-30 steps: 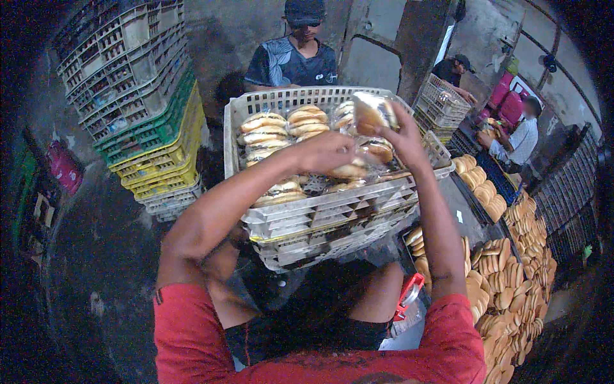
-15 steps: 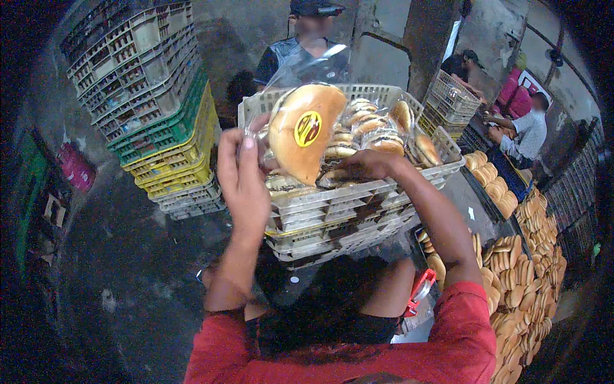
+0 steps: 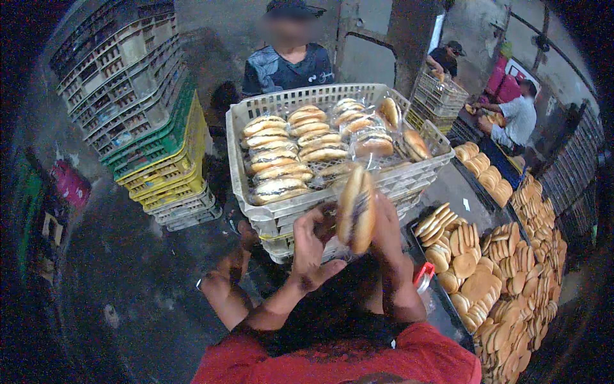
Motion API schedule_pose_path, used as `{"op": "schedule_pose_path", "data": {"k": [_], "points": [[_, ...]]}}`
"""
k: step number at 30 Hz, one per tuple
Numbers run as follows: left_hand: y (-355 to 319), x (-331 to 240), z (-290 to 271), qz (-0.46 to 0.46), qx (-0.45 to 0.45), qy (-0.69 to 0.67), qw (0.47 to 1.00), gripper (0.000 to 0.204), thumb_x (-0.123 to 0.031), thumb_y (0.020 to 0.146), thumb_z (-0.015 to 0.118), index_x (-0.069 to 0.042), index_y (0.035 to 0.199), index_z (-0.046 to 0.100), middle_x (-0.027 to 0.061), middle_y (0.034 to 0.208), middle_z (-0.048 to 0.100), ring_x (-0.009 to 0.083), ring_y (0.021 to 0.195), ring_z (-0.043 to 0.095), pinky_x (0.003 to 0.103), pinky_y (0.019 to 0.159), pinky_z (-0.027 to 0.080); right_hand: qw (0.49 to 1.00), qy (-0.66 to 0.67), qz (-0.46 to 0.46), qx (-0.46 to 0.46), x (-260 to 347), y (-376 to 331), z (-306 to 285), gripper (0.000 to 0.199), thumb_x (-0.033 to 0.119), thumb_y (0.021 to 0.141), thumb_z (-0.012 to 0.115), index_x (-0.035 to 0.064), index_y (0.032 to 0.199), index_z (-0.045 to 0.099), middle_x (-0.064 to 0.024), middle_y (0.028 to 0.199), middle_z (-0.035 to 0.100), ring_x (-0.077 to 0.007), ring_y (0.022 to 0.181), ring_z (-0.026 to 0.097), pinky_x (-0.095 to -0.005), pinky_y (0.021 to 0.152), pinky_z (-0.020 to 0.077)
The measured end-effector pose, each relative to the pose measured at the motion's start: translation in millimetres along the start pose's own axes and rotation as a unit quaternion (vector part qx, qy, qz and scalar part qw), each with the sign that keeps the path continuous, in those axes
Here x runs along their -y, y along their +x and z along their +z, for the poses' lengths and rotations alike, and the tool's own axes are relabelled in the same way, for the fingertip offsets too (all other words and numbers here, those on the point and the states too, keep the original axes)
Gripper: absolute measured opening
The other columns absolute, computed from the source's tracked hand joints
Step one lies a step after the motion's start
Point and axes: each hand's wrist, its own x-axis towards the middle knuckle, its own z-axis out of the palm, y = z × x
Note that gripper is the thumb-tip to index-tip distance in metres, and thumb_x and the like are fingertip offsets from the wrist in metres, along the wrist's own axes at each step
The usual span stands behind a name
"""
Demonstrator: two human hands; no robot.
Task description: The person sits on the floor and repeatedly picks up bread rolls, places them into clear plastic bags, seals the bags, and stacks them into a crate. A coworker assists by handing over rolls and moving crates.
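A filled bun (image 3: pixel 358 208) with a dark layer along its edge is held upright in front of me, over the near rim of the crate. My right hand (image 3: pixel 385 233) grips it from the right side, its fingers partly behind the bun. Just left of the bun, my left hand (image 3: pixel 312 248) has its fingers bent and its thumb stretched out, with nothing seen in it. Beyond both hands, a whitish plastic crate (image 3: pixel 238 160) on top of a stack holds rows of similar buns (image 3: pixel 281 173), several in clear bags.
Tall stacked crates (image 3: pixel 153 128) stand at the left. At the right, loose buns (image 3: pixel 518 307) lie in heaps, beside a tray of buns (image 3: pixel 470 281) and a red tool (image 3: pixel 423 275). A person (image 3: pixel 288 67) faces me behind the crate; two people work farther back.
My left hand has come down and right from the crate's left end. My right hand has left the crate. The bagged bun with a yellow label no longer shows above the crate; a bun is now before me.
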Motion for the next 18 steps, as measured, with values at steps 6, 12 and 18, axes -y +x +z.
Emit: {"op": "schedule_pose_path", "data": {"k": [6,12,18], "points": [[-36.4,13.1,-7.3,-0.283,0.008,0.115,0.952,0.093,-0.029,0.072,0.083,0.001,0.141,0.028,0.0144,0.138,0.041,0.023,0.128,0.042,0.036,0.107,0.035,0.93,-0.334,-0.128,0.084,-27.1,-38.8,-16.5,0.026,0.023,0.097,0.05,-0.0009,0.097,0.059,-0.0176,0.08,0.059,-0.0345,0.081,0.06,-0.0418,0.076,0.0469],[-42.7,17.4,-15.9,-0.252,-0.053,-0.148,0.955,0.095,-0.035,0.069,0.084,0.0,0.142,0.033,0.0114,0.132,0.05,0.0212,0.119,0.05,0.033,0.102,0.039,0.987,-0.091,0.029,0.133,-27.1,-42.8,-23.2,0.024,0.021,0.097,0.052,-0.0013,0.091,0.059,-0.0179,0.076,0.06,-0.0256,0.067,0.059,-0.0381,0.062,0.0461],[-39.6,9.5,-10.6,-0.31,-0.026,0.053,0.949,0.046,-0.012,0.079,0.072,0.003,0.12,0.057,0.0085,0.113,0.063,0.0161,0.104,0.059,0.03,0.094,0.044,0.974,-0.212,-0.052,0.055,-36.7,-43.3,-11.0,0.026,0.022,0.097,0.051,-0.0008,0.086,0.056,-0.0175,0.072,0.059,-0.0261,0.063,0.056,-0.0396,0.06,0.0444]]}}
